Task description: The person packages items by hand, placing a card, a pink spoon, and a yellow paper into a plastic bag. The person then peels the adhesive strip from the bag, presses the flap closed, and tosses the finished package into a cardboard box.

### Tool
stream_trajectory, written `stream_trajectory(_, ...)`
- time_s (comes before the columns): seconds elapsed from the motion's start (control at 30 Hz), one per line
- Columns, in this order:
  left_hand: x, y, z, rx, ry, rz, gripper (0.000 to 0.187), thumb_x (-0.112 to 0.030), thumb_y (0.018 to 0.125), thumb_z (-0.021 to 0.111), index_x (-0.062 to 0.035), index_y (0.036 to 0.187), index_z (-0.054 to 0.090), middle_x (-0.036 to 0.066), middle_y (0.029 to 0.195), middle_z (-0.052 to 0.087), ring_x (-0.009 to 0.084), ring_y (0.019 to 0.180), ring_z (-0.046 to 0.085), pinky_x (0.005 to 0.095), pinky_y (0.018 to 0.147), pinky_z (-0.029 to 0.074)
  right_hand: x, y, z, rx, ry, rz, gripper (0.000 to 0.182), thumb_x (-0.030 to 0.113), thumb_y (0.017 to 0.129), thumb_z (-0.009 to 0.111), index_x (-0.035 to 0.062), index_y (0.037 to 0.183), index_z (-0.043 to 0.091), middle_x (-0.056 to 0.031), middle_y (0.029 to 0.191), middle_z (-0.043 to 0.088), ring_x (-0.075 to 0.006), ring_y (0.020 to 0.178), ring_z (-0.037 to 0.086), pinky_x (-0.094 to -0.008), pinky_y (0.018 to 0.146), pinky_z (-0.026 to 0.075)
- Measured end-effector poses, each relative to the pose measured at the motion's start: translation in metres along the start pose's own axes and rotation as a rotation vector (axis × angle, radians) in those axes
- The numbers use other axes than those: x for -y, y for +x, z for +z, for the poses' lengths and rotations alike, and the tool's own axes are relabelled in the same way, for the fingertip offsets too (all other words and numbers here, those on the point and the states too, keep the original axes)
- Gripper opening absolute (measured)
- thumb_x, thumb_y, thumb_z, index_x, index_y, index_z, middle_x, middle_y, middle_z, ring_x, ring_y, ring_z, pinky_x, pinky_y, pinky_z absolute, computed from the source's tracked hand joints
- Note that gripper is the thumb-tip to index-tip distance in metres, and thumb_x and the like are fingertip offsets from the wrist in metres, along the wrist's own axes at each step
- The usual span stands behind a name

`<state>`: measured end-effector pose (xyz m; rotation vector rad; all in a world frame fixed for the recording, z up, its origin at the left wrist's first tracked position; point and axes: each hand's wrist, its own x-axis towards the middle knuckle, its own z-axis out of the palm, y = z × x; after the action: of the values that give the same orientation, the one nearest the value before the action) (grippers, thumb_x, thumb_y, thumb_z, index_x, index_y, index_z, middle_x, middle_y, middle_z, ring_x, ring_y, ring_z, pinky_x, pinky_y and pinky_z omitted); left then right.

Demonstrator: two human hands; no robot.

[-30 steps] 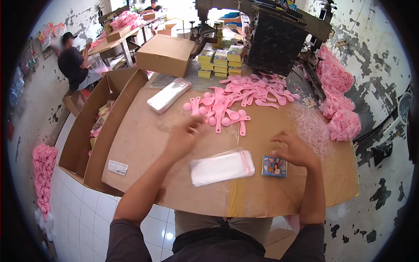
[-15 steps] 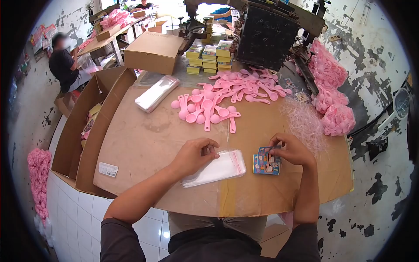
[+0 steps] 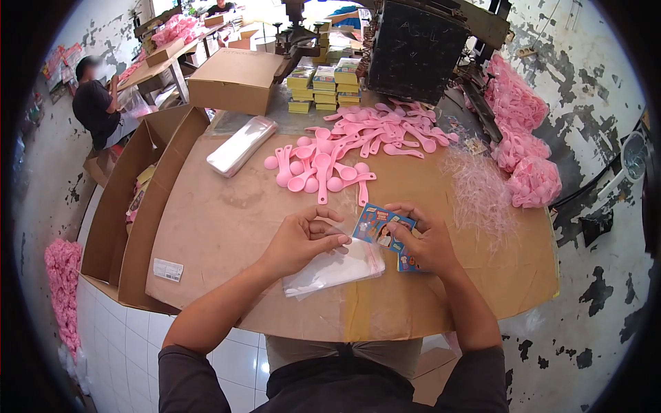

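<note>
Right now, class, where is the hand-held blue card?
In the head view, the blue card is just right of centre, held by the right hand, between the pink spoons and the clear bags.

I see a person [image 3: 96, 107] in a dark shirt seated at the far left, near a wooden table [image 3: 140, 76]. A brown carton [image 3: 231, 86] sits at the back left, with a big black box [image 3: 416, 51] further right. I make out a white label [image 3: 168, 270], tangled see-through strands [image 3: 478, 196], pale floor tiles [image 3: 110, 330] and a wall [image 3: 575, 227] with flaking paint.
</note>
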<state>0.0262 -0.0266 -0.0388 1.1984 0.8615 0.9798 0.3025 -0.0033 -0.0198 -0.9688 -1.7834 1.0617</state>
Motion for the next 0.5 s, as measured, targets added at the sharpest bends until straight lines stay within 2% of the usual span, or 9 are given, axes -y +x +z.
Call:
stream_trajectory(0.07, 0.002, -0.001, 0.000, -0.014, 0.021, 0.001, 0.033, -0.005, 0.095, 0.076, 0.0037, 0.121, 0.059, 0.016, 0.102, 0.078, 0.0159, 0.093, 0.076, 0.0274, 0.079, 0.060, 0.002, -0.002, 0.004, -0.050, 0.030, -0.014, 0.031, 0.007, 0.094, 0.073, 0.0004, 0.124, 0.069, -0.0092, 0.102, 0.075, -0.0114, 0.090, 0.068, -0.0287, 0.079, 0.055)
stream_trajectory(0.17, 0.001, -0.002, 0.002, -0.027, 0.037, 0.005, 0.032, -0.005, 0.094, 0.076, 0.0053, 0.121, 0.060, 0.016, 0.102, 0.078, 0.0151, 0.093, 0.076, 0.0267, 0.080, 0.060, 0.006, -0.001, 0.004, -0.077, -0.108, -0.139, 0.030, 0.007, 0.094, 0.073, 0.0016, 0.124, 0.070, -0.0085, 0.100, 0.075, -0.0111, 0.090, 0.068, -0.0285, 0.079, 0.055)
stream_trajectory(0.27, 0.002, -0.003, 0.003, -0.018, 0.040, 0.010, 0.032, -0.004, 0.094, 0.076, 0.0061, 0.120, 0.061, 0.016, 0.101, 0.078, 0.0156, 0.094, 0.075, 0.0267, 0.081, 0.060, 0.010, -0.002, 0.003, -0.050, -0.208, -0.194, 0.029, 0.007, 0.093, 0.074, 0.0036, 0.122, 0.072, -0.0083, 0.097, 0.073, -0.0143, 0.085, 0.069, -0.0294, 0.076, 0.055)
stream_trajectory(0.37, 0.001, -0.004, 0.006, -0.009, 0.049, 0.021, 0.035, -0.003, 0.093, 0.077, 0.0058, 0.124, 0.062, 0.015, 0.101, 0.077, 0.0163, 0.095, 0.075, 0.0272, 0.082, 0.060, 0.018, 0.000, 0.001, 0.039, -0.412, -0.268, 0.029, 0.004, 0.090, 0.074, 0.0054, 0.119, 0.074, -0.0091, 0.092, 0.070, -0.0192, 0.079, 0.067, -0.0315, 0.072, 0.054)
stream_trajectory(0.5, 0.006, -0.007, 0.008, 0.012, 0.104, 0.102, 0.038, -0.001, 0.095, 0.074, 0.0053, 0.130, 0.061, 0.014, 0.101, 0.077, 0.0155, 0.095, 0.074, 0.0269, 0.084, 0.059, 0.021, 0.001, 0.006, 0.135, -0.393, -0.277, 0.030, 0.003, 0.088, 0.074, 0.0065, 0.119, 0.076, -0.0096, 0.089, 0.066, -0.0211, 0.075, 0.064, -0.0330, 0.069, 0.052)
